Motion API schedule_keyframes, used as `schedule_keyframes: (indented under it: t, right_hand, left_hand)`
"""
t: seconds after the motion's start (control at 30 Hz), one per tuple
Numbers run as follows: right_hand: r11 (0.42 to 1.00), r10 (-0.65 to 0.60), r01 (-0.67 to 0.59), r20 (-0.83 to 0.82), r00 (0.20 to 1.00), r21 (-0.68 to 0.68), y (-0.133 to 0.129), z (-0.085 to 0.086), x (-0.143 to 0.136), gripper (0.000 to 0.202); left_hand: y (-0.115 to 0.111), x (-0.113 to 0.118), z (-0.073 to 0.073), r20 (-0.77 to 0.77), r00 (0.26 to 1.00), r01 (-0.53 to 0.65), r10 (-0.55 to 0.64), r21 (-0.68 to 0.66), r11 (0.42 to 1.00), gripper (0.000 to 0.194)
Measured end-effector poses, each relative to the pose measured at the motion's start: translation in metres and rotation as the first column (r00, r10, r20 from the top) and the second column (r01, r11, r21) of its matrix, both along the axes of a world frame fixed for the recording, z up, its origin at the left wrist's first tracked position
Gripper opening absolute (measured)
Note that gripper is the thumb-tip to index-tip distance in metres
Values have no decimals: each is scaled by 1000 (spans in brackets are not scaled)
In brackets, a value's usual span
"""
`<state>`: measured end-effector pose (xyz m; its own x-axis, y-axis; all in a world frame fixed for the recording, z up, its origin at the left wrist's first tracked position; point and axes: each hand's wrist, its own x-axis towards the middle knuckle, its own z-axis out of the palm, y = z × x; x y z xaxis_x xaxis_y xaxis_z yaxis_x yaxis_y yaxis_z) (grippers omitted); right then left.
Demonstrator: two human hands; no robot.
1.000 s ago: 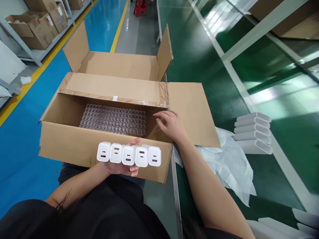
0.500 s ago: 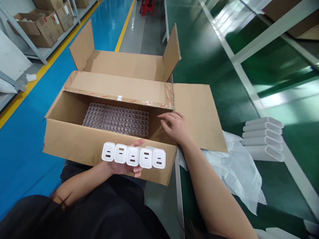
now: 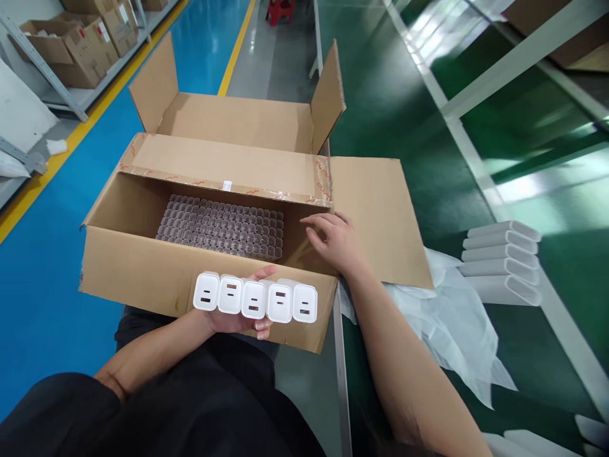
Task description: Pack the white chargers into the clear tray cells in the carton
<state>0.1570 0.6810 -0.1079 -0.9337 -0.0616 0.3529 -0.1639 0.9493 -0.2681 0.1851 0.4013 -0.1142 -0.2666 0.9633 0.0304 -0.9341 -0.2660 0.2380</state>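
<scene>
My left hand holds a row of several white plastic pieces, side by side, their slotted ends facing up at me. They are in front of the near wall of a large open cardboard box. Inside the box, many small clear-walled pieces stand packed in rows. My right hand rests at the box's right end, fingers apart and slightly curled, with nothing in it.
Several white hollow sleeves are stacked on the green surface at the right, beside a crumpled translucent sheet. Raised box flaps stand at the far side. Shelving with cartons is at the upper left.
The view has shifted very slightly. Both hands keep their places, and the left still holds the white pieces.
</scene>
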Motion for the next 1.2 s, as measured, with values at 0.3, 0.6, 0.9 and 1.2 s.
schedule_keyframes:
  t: [0.3, 0.6, 0.9, 1.2]
  right_hand:
    - [1000, -2, 2, 8, 1000, 4, 0, 1, 0, 24]
    - [1000, -10, 10, 11, 1000, 10, 1, -1, -1, 27]
    - [1000, -17, 18, 35, 999, -8, -1, 1, 1, 27]
    - [1000, -18, 19, 56, 998, -18, -3, 5, 0, 26]
  left_hand:
    - [0, 4, -1, -23, 993, -117, 117, -35, 992, 58]
    - [2, 10, 3, -28, 966, -258, 256, -99, 961, 81]
    - [3, 12, 7, -24, 949, -315, 315, -143, 938, 99]
    - [3, 10, 5, -59, 956, -292, 286, -159, 943, 95]
